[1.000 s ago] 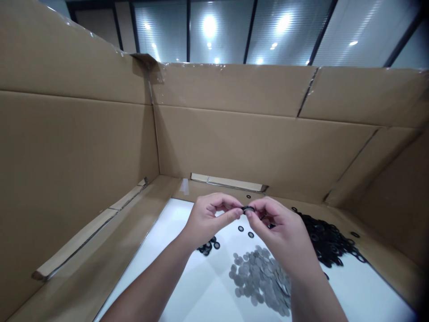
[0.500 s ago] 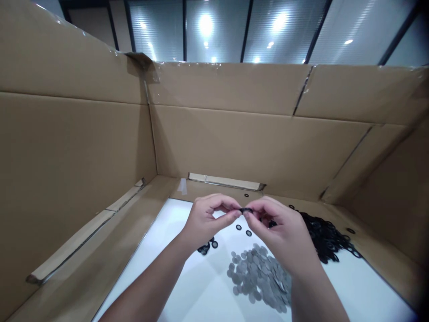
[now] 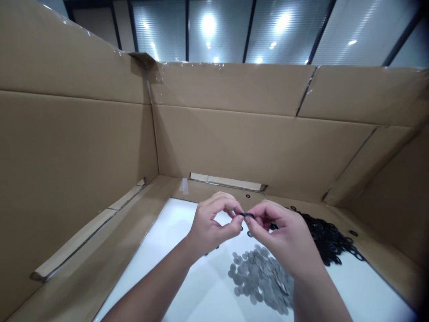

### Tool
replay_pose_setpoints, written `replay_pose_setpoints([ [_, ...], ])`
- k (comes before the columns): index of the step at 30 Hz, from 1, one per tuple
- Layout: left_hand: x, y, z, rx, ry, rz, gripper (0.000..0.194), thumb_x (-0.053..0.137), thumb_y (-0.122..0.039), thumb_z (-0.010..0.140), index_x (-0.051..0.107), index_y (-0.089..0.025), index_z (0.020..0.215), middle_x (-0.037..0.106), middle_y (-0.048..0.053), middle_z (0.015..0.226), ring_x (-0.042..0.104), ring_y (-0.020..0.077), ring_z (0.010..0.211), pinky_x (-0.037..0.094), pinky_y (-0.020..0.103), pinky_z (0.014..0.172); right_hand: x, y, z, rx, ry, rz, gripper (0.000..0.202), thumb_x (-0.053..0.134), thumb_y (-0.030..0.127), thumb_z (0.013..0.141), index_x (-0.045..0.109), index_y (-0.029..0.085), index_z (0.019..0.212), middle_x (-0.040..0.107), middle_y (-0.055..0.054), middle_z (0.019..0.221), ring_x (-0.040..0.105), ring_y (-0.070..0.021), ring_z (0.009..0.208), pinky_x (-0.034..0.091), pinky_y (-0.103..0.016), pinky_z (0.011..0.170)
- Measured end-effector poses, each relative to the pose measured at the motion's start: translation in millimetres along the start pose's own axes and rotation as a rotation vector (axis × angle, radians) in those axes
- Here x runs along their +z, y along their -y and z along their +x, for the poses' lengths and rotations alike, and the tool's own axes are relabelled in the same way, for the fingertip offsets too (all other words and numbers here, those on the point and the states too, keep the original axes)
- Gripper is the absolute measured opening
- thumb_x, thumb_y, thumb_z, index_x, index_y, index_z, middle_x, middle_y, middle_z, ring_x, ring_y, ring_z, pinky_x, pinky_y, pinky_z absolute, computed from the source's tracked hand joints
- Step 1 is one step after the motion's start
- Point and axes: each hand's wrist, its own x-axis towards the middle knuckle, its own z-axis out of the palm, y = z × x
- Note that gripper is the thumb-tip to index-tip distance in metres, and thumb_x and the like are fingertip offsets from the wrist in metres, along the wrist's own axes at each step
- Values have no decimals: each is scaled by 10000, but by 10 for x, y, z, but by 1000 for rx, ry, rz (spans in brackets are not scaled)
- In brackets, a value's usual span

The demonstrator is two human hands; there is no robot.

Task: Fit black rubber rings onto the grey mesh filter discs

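Observation:
Between my two hands, above the white board (image 3: 187,286), a small black ring (image 3: 248,215) is pinched at both sides. My left hand (image 3: 216,219) grips its left edge with thumb and forefinger. On the right edge, the thumb and forefinger of my right hand (image 3: 279,228) are closed. Whether a disc sits inside the ring is too small to tell. Below my hands lies a pile of small grey discs (image 3: 261,277). Beyond my right wrist is a heap of black rings (image 3: 330,239). A loose ring (image 3: 249,234) shows on the board, partly covered by my right hand.
Cardboard walls (image 3: 228,138) stand at the back, left and right. A single black ring (image 3: 248,196) lies on the cardboard floor behind the board, and another ring (image 3: 353,233) at the right. A folded cardboard strip (image 3: 228,181) runs along the back wall.
Both hands have dipped slightly, still pinching the black ring. My left hand has shifted a little right and now covers most of the small cluster of rings on the board.

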Motion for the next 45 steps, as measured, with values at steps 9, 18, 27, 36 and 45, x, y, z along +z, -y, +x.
replay_pose_setpoints([
  [9, -87, -54, 14, -190, 149, -87, 63, 716, -197, 848, 694, -168, 900, 704, 39, 858, 670, 118, 739, 565, 216, 674, -55, -19, -14, -4, -3, 19, 105, 674, 253, 844, 707, 219, 751, 561, 22, 614, 503, -117, 566, 396, -239, 510],
  [18, -19, -46, 17, -412, 20, -352, 171, 739, -293, 862, 669, -150, 923, 701, 42, 855, 702, 148, 778, 588, 267, 731, 146, -183, 89, 145, -80, 382, 198, 749, 396, 822, 723, 200, 812, 648, -11, 652, 580, -135, 581, 456, -241, 526],
  [27, -142, -58, 84, -334, 98, -176, 155, 725, -305, 876, 699, -154, 859, 684, 28, 834, 634, 100, 691, 523, 214, 644, 56, -144, 74, 140, 22, 242, 230, 705, 416, 855, 694, 196, 789, 664, -16, 678, 584, -147, 624, 462, -256, 566],
  [36, -83, 19, -5, -187, 91, -127, 60, 697, -225, 874, 677, -169, 868, 665, 18, 832, 629, 106, 733, 525, 205, 655, -79, -47, 37, 55, 100, 30, 183, 664, 333, 881, 691, 212, 746, 654, 7, 660, 539, -127, 595, 401, -243, 533],
  [45, -169, 5, 60, -422, 138, -96, 118, 712, -270, 862, 708, -169, 922, 723, 34, 852, 704, 144, 775, 570, 231, 694, 43, -141, 100, 60, 44, 58, 116, 682, 308, 869, 715, 217, 806, 642, -4, 729, 560, -140, 654, 427, -258, 575],
])
